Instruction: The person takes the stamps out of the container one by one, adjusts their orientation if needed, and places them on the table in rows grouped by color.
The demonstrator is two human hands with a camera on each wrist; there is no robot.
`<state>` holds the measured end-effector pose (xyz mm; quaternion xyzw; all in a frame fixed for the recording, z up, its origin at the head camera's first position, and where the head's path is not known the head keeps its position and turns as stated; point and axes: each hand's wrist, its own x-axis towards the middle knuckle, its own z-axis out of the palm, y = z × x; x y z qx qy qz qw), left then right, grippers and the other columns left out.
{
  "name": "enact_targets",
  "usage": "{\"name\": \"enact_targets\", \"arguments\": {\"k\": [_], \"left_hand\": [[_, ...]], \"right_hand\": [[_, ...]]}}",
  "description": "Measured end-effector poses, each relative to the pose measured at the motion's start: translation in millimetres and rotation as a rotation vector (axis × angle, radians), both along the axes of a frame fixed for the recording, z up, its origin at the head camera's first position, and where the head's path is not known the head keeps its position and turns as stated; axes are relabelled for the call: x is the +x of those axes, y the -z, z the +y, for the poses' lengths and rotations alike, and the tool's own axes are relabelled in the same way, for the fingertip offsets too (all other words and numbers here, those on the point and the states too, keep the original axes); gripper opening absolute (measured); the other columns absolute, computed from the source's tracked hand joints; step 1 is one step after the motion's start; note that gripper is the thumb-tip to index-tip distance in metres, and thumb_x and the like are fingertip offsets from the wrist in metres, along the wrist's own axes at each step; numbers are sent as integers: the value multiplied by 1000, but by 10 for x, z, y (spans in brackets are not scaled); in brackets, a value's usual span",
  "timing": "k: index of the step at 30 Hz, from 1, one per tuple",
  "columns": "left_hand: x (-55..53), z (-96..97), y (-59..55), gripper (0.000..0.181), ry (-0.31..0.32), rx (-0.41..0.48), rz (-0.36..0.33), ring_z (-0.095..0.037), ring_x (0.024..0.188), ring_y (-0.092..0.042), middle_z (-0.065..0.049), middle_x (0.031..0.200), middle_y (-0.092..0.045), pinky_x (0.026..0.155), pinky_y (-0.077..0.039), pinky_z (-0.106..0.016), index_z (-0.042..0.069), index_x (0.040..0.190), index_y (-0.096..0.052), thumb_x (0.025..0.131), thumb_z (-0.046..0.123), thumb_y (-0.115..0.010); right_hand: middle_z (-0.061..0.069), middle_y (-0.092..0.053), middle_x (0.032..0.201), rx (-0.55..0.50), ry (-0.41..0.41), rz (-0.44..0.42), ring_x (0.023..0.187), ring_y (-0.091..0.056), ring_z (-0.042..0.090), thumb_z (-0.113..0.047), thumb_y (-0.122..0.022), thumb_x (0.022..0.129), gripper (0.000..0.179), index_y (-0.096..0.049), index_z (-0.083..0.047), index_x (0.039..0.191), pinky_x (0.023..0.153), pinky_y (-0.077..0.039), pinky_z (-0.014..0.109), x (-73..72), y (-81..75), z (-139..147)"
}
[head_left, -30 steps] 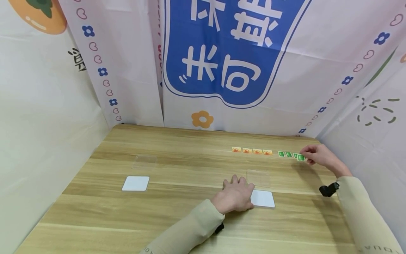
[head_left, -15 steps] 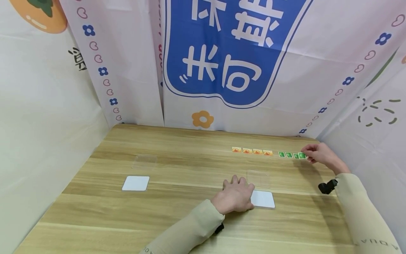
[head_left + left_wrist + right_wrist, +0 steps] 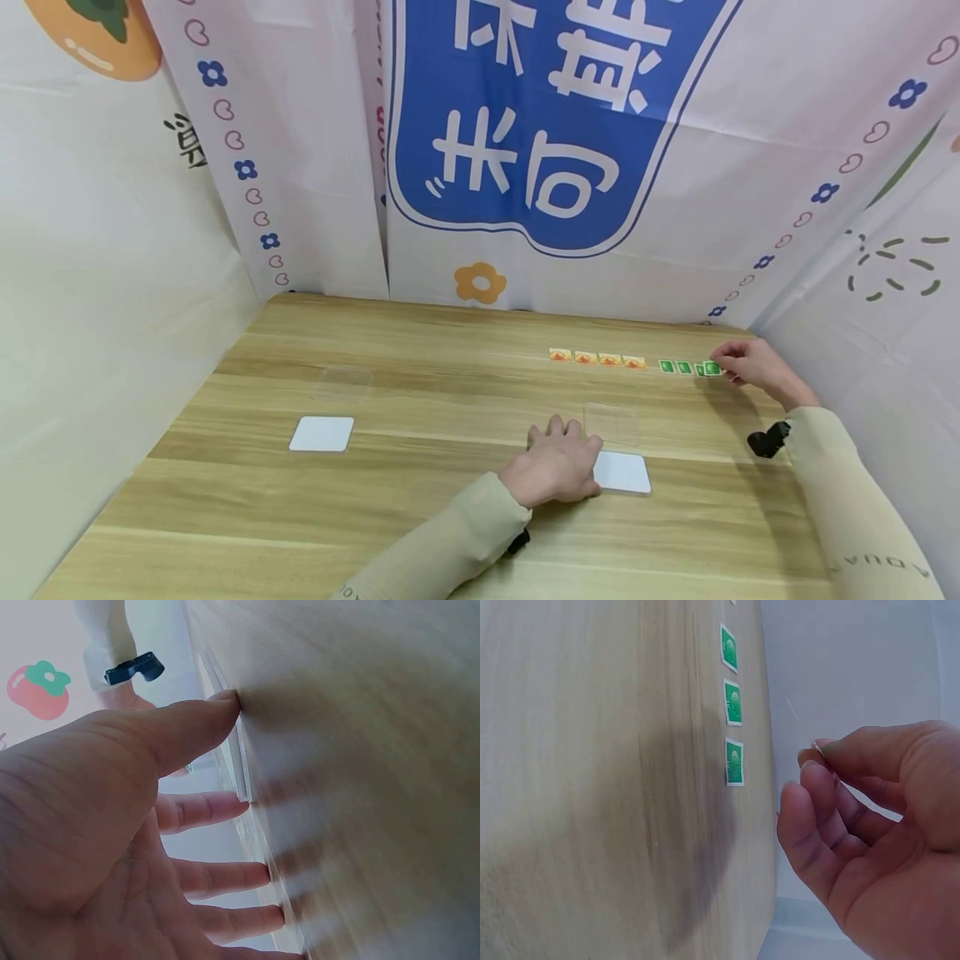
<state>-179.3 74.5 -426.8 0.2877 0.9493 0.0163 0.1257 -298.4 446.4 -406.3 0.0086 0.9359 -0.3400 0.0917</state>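
At the far right of the table, my right hand (image 3: 753, 367) pinches a small green sticker (image 3: 712, 367) between thumb and fingertips. In the right wrist view this sticker shows almost edge-on, held above the table. Several like it are involved: three green stickers (image 3: 734, 762) lie in a row, and the held one overlaps the end of that row in the head view. My left hand (image 3: 555, 467) rests on the table with fingers spread and fingertips down. Its thumb and index finger are right at the edge of a white rounded card (image 3: 622, 472), partly covering its left side.
Several orange-and-yellow stickers (image 3: 597, 358) continue the row to the left. A clear sheet (image 3: 611, 422) lies behind the right card. Further left are another white card (image 3: 322, 434) and clear sheet (image 3: 342, 384). Printed cloth walls (image 3: 322, 208) border the wooden table.
My right hand has shifted only slightly, keeping the green sticker pinched near the row's right end, while its forearm has swung a little leftward. The left hand has stayed in place.
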Motion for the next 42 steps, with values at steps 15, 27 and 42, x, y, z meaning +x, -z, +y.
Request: {"name": "enact_targets", "arguments": {"k": [15, 27, 42], "left_hand": [[8, -5, 23, 46, -1, 9, -7, -28, 120, -44, -2, 128, -51, 93, -43, -54, 31, 125, -55, 87, 55, -66], [16, -5, 18, 45, -3, 5, -10, -28, 122, -44, -2, 130, -50, 94, -43, -54, 31, 125, -55, 88, 54, -66], [13, -10, 11, 42, 3, 7, -9, -28, 129, -41, 0, 131, -50, 98, -41, -53, 31, 123, -56, 88, 54, -66]], "right_hand": [[12, -63, 84, 29, 24, 19, 69, -57, 13, -9, -46, 101, 31, -54, 15, 119, 61, -54, 31, -117, 123, 23], [13, -60, 85, 14, 32, 10, 71, -57, 15, -5, -44, 100, 29, -52, 17, 118, 62, -55, 31, -156, 156, 109], [5, -59, 77, 53, 69, -40, 67, -57, 13, -6, -48, 97, 28, -55, 15, 115, 59, -54, 29, -202, 265, 257]]}}
